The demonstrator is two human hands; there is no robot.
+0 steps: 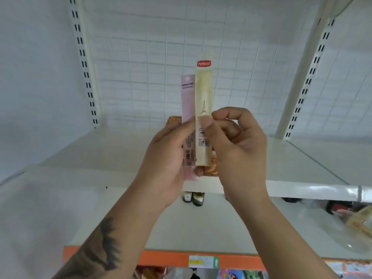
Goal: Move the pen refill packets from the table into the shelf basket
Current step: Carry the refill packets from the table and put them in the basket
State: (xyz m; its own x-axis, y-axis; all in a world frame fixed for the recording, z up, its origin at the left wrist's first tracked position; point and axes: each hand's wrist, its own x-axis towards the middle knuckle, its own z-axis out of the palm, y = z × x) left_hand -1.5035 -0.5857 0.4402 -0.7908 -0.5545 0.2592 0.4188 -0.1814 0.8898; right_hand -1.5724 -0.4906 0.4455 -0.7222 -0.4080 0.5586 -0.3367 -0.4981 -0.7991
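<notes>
Item: two pen refill packets, held upright side by side, above and in front of the basket (pixel 211 168), a woven one largely hidden behind them on the shelf (pixel 112 150).

Pink packet (pixel 188 101): left hand (pixel 167 158), fingers curled round its lower half.

Cream packet (pixel 204 93): right hand (pixel 237 146), thumb and fingers pinching its middle; left fingertips seem to support its foot.

Handling (judged): light, thin, flexible sleeves stiffened by the refills inside; glossy film, likely slippery. Best held mid-length, as now.

Markings: red header tab (pixel 204 63) with white lettering, unreadable; barcodes and small print low on both; pink header text too blurred to read.
</notes>
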